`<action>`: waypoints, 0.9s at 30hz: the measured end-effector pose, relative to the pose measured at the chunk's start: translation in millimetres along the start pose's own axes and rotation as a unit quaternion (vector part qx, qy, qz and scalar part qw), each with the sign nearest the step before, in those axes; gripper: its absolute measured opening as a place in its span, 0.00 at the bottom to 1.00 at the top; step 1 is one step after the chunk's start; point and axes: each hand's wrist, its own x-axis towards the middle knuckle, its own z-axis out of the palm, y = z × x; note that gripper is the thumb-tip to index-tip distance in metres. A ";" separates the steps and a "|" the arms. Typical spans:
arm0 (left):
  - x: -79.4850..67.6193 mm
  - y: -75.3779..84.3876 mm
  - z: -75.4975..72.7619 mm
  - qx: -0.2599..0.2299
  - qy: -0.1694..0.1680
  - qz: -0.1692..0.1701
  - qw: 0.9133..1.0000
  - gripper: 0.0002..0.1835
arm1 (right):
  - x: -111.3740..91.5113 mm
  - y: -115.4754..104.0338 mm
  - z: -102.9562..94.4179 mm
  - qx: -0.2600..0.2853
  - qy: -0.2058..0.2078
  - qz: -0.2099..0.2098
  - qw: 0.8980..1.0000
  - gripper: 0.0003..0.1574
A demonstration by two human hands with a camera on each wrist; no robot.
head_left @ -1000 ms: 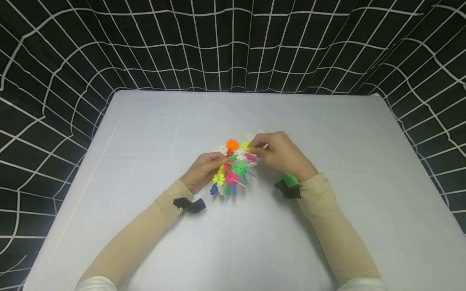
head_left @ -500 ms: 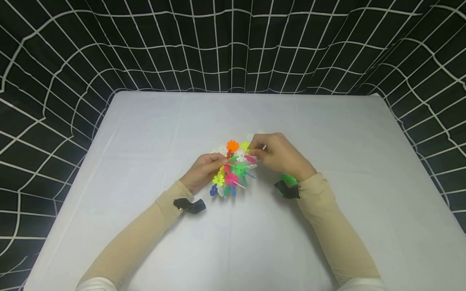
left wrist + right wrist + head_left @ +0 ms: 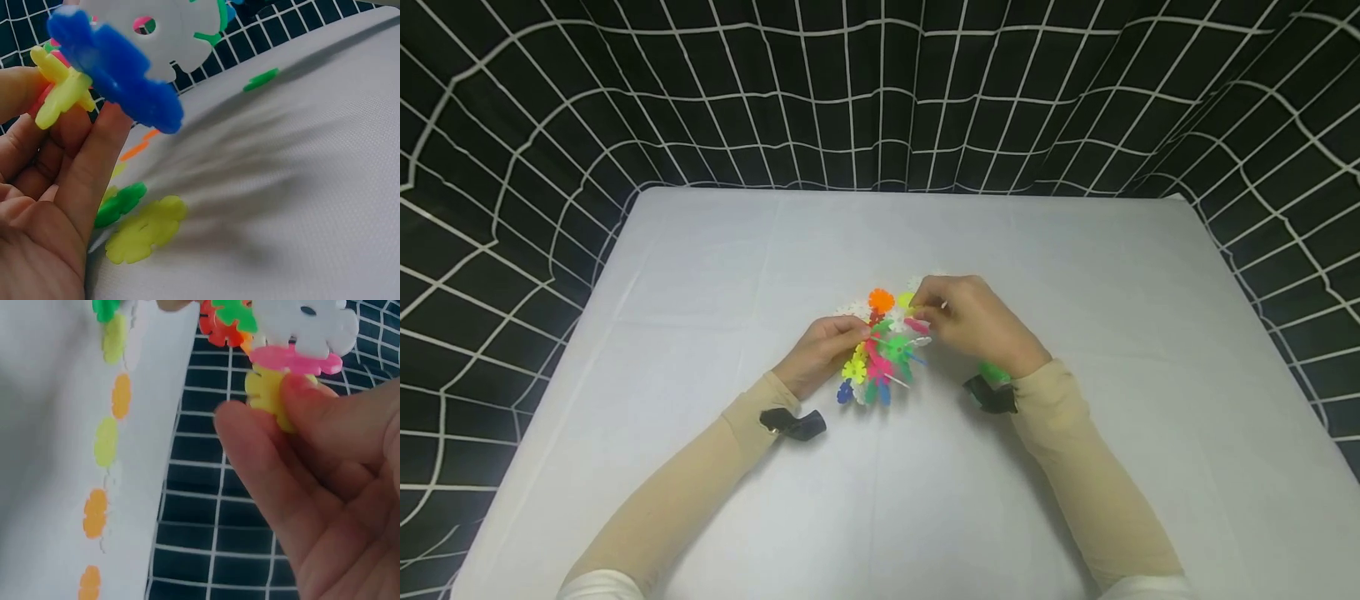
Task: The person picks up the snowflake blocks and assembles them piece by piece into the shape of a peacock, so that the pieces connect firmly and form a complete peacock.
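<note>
A cluster of interlocked plastic snowflake discs [image 3: 880,367], in pink, green, yellow, white, blue and red, is held up above the table. My left hand [image 3: 820,350] grips it from the left, with thumb and fingers pinching discs near its middle. A blue disc [image 3: 115,69] and a white disc [image 3: 178,31] stick out close to the left wrist camera. From the right, my right hand [image 3: 973,317] pinches a yellow disc [image 3: 265,390] between thumb and fingers. This disc meets a pink disc [image 3: 294,359] of the cluster; how deep their slots engage cannot be seen.
Loose discs lie on the white-covered table [image 3: 700,250]: an orange one [image 3: 881,301] beyond the cluster, a green one [image 3: 995,372] partly under the right wrist, and a yellow one [image 3: 147,230]. Several more form a row in the right wrist view. A black gridded curtain [image 3: 880,92] stands behind.
</note>
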 end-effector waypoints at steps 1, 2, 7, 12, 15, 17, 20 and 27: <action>-0.3 0.2 0.1 -0.002 0.000 -0.001 1.000 0.15 | 0.3 0.7 -0.6 0.005 -0.004 0.007 1.000 0.04; -0.5 0.4 0.0 -0.003 0.000 -0.002 1.000 0.15 | 0.5 1.5 -1.4 0.012 -0.010 0.015 1.000 0.04; -1.4 1.2 -0.6 -0.015 0.002 -0.005 1.000 0.15 | -2.4 8.3 -12.0 0.035 -0.044 0.050 0.997 0.10; -1.5 2.5 0.2 -0.009 -0.003 -0.007 1.000 0.14 | -16.4 19.9 -35.3 -0.019 -0.139 0.124 0.982 0.07; -0.2 2.4 1.8 -0.003 -0.007 -0.006 1.000 0.14 | -25.0 26.1 -45.6 -0.070 -0.211 0.199 0.954 0.08; 0.3 2.4 2.3 -0.004 -0.006 -0.007 1.000 0.14 | -27.2 29.4 -47.5 -0.097 -0.241 0.243 0.935 0.13; 0.7 2.9 2.4 -0.006 -0.001 -0.010 1.000 0.14 | -26.7 36.2 -45.8 -0.100 -0.253 0.279 0.921 0.20; 0.1 3.7 1.2 -0.015 -0.003 -0.010 1.000 0.13 | -25.0 58.1 -31.8 0.026 -0.321 0.288 0.902 0.22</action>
